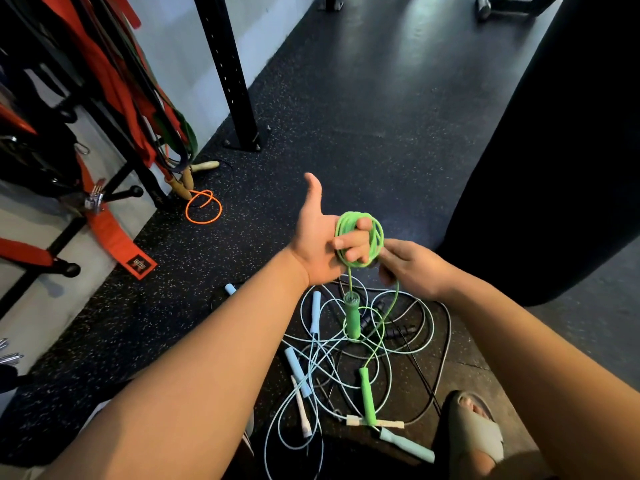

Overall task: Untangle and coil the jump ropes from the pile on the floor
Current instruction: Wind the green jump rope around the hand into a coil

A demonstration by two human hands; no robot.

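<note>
Speckled rubber floor (363, 98) under tangled jump ropes (298, 374)

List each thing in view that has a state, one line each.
green rope, partly coiled round fingers of the left hand.
left hand, fingers curled through the coil, thumb out.
right hand, pinches the green cord beside the coil.
upper green grip, dangling under the coil.
lower green grip, lying on the floor.
pile, tangled on the floor.
orange rope, looped on the floor, apart from the pile.

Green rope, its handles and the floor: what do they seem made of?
Green rope: smooth, slightly glossy cord, likely PVC or rubber; it bends in soft loops. Green handles: matte, probably foam or soft plastic. Floor: dark speckled matting, apparently rubber.
</note>
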